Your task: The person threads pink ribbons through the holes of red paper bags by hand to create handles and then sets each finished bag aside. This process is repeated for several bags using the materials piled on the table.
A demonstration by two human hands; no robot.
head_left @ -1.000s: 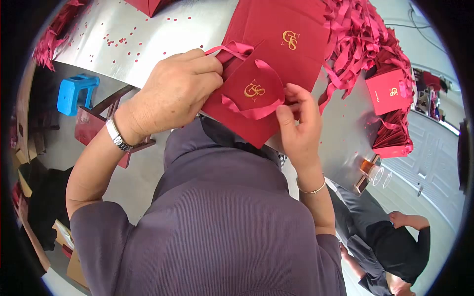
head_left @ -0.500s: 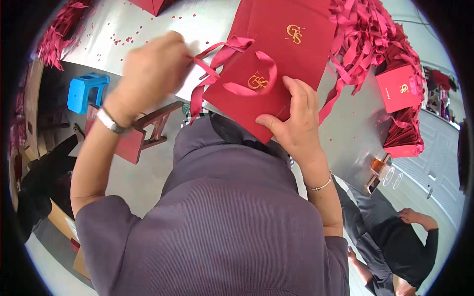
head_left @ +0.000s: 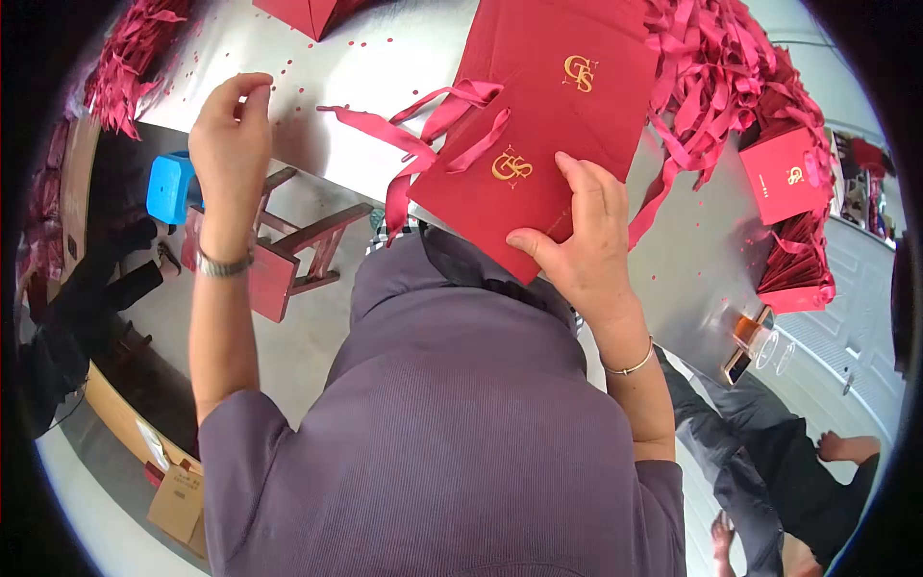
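Note:
A small red paper gift bag [head_left: 481, 199] with a gold monogram lies flat near the table's front edge, partly over a larger red bag [head_left: 543, 58] bearing the same monogram. My right hand [head_left: 591, 231] steadies the small bag at its right side, thumb and fingers spaced along it. Pink-red ribbon [head_left: 375, 127] trails from the small bag's upper left, its loose end on the table. Left of the ribbon and apart from it, my left hand [head_left: 231, 135] is raised with thumb and forefinger pinched together. Anything between those fingertips is too small to make out.
Bundles of ribboned bags [head_left: 711, 77] crowd the table's right side. A glass of amber drink [head_left: 745, 329] stands near a phone [head_left: 737, 365]. Red dots scatter the tabletop [head_left: 385, 67]. Below are a blue stool [head_left: 170, 188] and red wooden stool [head_left: 272, 279]. Another person [head_left: 769, 462] is at right.
My left hand has let go of the ribbon and moved left, away from the bag. The ribbon's end now lies loose on the table. My right hand keeps its place on the bag.

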